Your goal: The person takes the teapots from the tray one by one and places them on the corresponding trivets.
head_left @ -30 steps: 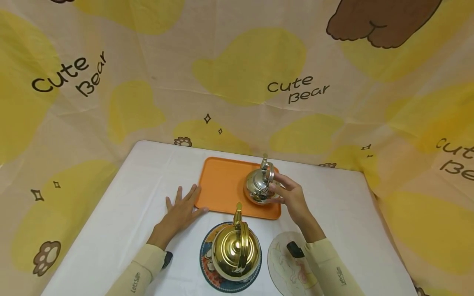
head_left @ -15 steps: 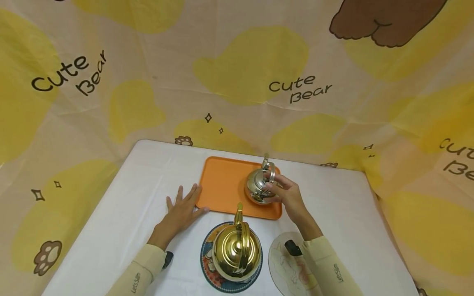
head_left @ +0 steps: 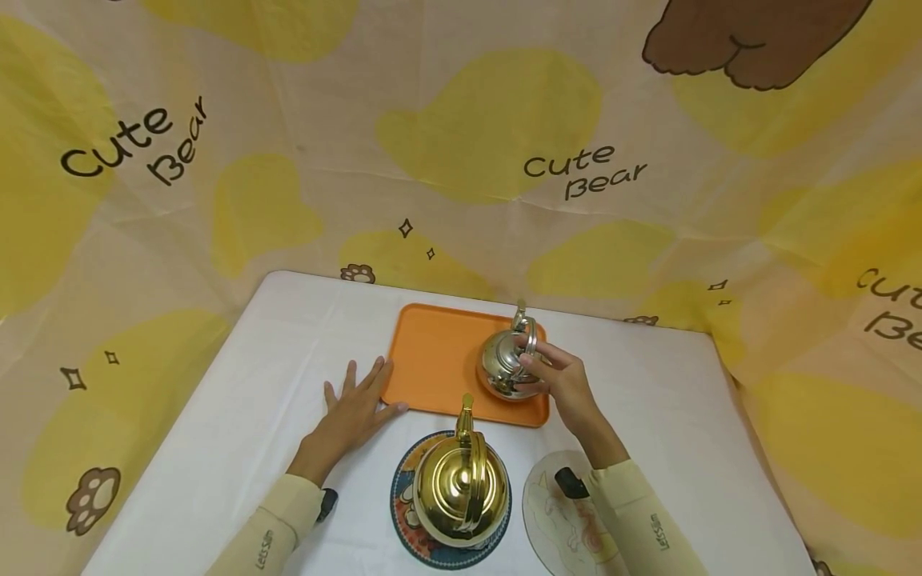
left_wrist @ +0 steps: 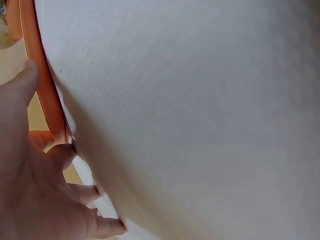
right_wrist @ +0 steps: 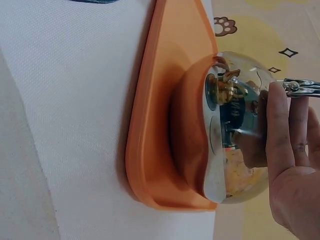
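The right hand [head_left: 565,384] is up against a small shiny silver metal teapot [head_left: 503,368]. Its fingers [right_wrist: 280,125] lie along the round side of the pot, close to straight, and reach up near the thin metal handle [head_left: 527,336] on top. The thumb seems to press the side nearer the person, so the pot sits between thumb and fingers. I think the hand is placed this way to keep the round, slippery pot from tipping or sliding.

The silver teapot stands upright on a flat orange plastic tray [head_left: 432,360], near the tray corner closest to this hand. The tray has a raised rim, which would stop the pot from slipping off.

The left hand [head_left: 353,412] lies flat and open on the white tablecloth [head_left: 238,416], fingers spread and holding nothing. Its fingertips touch the tray's edge [left_wrist: 42,85] right beside them. It looks like it keeps the tray from moving.

Between the two arms, closer to the person than both hands, a bigger shiny gold metal teapot [head_left: 458,484] sits on a round dark blue patterned mat [head_left: 398,500]. Under the right wrist lies a round pale mat with a drawing on it [head_left: 551,512], with nothing on it. The mats likely keep the cloth safe from pots.
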`<state>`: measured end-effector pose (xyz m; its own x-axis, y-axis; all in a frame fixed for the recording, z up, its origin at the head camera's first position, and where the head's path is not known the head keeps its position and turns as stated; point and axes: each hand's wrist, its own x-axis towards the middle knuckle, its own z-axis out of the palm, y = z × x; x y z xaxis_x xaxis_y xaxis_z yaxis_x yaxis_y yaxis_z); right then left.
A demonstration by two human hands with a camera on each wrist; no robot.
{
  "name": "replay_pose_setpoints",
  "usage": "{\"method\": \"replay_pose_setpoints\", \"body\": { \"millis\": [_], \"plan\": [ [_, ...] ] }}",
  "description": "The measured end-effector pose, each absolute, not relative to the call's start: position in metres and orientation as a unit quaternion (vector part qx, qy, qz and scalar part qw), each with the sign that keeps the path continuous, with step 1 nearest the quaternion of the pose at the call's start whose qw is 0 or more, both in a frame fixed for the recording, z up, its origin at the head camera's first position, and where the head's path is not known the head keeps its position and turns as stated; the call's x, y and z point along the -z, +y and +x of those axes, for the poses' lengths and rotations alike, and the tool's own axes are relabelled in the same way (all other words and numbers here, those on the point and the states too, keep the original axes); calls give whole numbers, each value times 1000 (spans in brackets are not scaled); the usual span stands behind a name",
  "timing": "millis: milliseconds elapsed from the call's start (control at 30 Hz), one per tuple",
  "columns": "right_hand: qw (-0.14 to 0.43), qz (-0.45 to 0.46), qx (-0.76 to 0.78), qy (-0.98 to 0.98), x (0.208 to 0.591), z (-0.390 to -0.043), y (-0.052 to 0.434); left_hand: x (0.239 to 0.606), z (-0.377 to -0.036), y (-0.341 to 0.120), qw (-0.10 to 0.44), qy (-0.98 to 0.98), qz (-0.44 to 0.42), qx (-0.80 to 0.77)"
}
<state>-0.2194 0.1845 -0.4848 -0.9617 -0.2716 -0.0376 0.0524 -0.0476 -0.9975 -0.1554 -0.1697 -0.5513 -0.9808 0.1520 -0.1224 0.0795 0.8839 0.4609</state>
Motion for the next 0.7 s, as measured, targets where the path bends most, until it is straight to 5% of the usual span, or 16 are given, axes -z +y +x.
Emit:
{"method": "replay_pose_setpoints", "body": {
  "millis": [700],
  "plan": [
    [105, -107, 713, 685, 472, -210, 190, 550, -154, -169, 72, 969, 62, -228]
  ]
}}
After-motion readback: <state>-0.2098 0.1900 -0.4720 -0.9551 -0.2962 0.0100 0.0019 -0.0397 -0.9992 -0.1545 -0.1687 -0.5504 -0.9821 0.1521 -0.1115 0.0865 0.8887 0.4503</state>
